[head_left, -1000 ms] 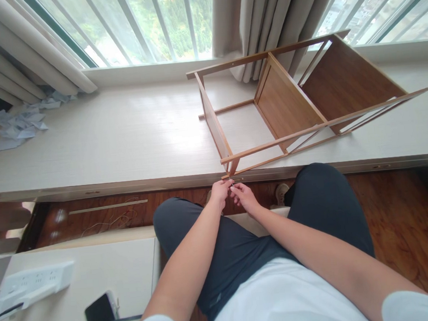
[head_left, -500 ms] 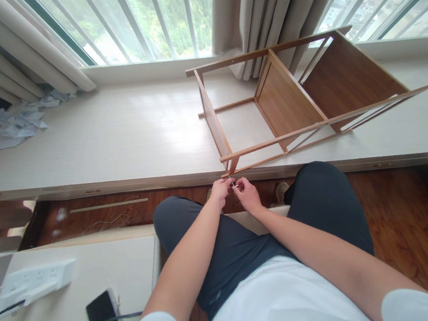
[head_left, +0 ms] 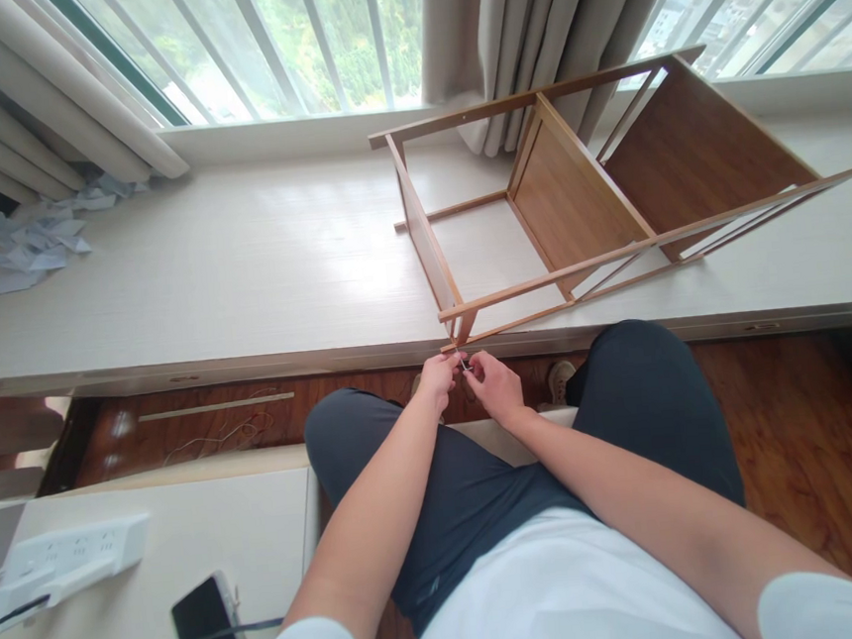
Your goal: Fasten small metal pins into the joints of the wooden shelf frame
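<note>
Both hands meeting just below the near corner of the wooden shelf frame (head_left: 537, 220); left hand (head_left: 437, 376) and right hand (head_left: 495, 385) pinching together on a small metal piece (head_left: 464, 362), too small to identify, maybe a screw or fitting; fingertips of both grips pressed shut on it, touching each other; piece held just under the frame's lowest leg end (head_left: 457, 337), near but seemingly not yet touching it.

Frame lying on its side on the pale surface (head_left: 242, 266), leg end overhanging the surface edge directly above the grip; floor (head_left: 793, 427) well below the grip, dark wood, with a thin strip (head_left: 214, 410) and loose cord (head_left: 220, 439) off to the left of it.

Risks, as judgement: tiny piece slipping from the two-finger pinch and dropping between the knees onto the floor, hard to spot there; cause would be regripping or passing from hand to hand with so little to hold; pushing up against the overhanging leg end could slide or tip the light frame away across the smooth surface, nothing bracing it; angled entry into the leg end could jam or mar the thin wood; view of the contact point partly blocked by the fingers, so misalignment likely to go unnoticed.

Phone (head_left: 207, 632) and power strip (head_left: 59, 560) well behind and left of the grip, clear of it.
</note>
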The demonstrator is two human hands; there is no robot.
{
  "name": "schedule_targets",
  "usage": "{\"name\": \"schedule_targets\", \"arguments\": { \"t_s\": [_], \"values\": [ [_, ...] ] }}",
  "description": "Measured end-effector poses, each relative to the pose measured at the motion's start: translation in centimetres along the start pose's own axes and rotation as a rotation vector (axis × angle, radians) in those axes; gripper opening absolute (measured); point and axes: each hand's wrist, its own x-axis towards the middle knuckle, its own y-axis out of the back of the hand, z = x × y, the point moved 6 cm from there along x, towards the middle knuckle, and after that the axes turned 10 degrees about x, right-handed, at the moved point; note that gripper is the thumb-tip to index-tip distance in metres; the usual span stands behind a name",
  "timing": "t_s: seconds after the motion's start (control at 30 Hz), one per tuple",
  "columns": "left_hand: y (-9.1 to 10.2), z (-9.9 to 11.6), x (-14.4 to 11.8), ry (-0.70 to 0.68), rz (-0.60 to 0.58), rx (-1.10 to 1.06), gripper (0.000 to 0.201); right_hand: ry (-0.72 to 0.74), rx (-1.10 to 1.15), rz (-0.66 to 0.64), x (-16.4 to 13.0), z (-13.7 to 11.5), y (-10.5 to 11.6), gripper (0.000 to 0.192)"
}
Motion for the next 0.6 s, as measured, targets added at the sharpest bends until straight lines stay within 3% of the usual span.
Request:
{"name": "schedule_targets", "arguments": {
  "t_s": [0.6],
  "values": [
    [0.04, -0.11, -0.05, 0.005, -0.013, -0.011, 0.015, 0.129, -0.121, 0.018, 0.26, 0.43, 0.04, 0.011]
  ]
}}
